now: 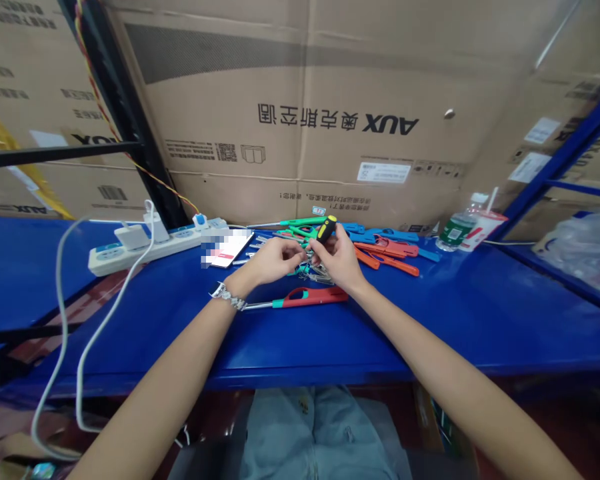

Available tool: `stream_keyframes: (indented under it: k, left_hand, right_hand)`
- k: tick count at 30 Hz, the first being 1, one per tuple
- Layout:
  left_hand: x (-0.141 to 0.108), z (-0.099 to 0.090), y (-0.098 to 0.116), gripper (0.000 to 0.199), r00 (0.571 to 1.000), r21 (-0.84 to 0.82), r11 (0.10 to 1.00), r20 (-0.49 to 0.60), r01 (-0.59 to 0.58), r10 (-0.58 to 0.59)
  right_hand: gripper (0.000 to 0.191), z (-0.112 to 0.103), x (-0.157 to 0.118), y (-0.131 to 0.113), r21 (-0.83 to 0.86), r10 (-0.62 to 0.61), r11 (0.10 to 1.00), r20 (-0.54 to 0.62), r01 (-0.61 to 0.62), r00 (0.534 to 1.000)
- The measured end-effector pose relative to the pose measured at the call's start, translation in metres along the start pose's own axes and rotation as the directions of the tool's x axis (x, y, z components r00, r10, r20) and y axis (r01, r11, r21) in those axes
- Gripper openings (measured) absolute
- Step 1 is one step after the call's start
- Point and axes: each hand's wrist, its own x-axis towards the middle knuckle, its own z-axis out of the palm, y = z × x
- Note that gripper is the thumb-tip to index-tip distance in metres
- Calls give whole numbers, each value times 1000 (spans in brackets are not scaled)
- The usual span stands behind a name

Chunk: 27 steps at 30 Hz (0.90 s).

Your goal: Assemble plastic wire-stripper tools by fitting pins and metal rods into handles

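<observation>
My right hand is closed around a screwdriver with a black and yellow handle, its handle tilted up and its tip hidden by my fingers. Close beside it, my left hand has thumb and fingertips pinched together; what they hold, if anything, is too small to make out. Small metal parts lie in a pile just below both hands. In front of them a red long-necked lighter lies flat, metal tube pointing left. Behind are a green lighter, several blue lighters and orange-red lighters.
Left of the lighters lies a phone, with a white power strip and trailing cables beyond. A plastic bottle and a cup with a straw stand at the right. A large cardboard box closes off the blue table's back.
</observation>
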Motion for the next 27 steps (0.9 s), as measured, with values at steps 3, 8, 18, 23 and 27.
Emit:
stream_keyframes:
  k: [3,8,18,23,27]
  left_hand:
    - [-2,1,0,17,1000,18,1000,5,14,-15]
    - [-3,5,-2,19,999,56,998,10,31,-31]
    - [-3,7,-5,15,998,95,995,51,25,-29]
    - [-4,4,-6,17,999,66,997,11,-37,37]
    - [-8,-2,-5,20,997,-9,998,48,-61,61]
  right_hand:
    - [28,0,-6,-2,-46,-15,999,-15,15,1000]
    - [27,1,-12,-8,-77,-65,995,21,66,998]
    - [28,-2,-13,-9,-190,-40,981,54,49,998]
    - [30,-4,-10,-8,-141,-20,990,15,22,1000]
    - [35,-7,-6,-7,-67,-40,997,-23,38,999]
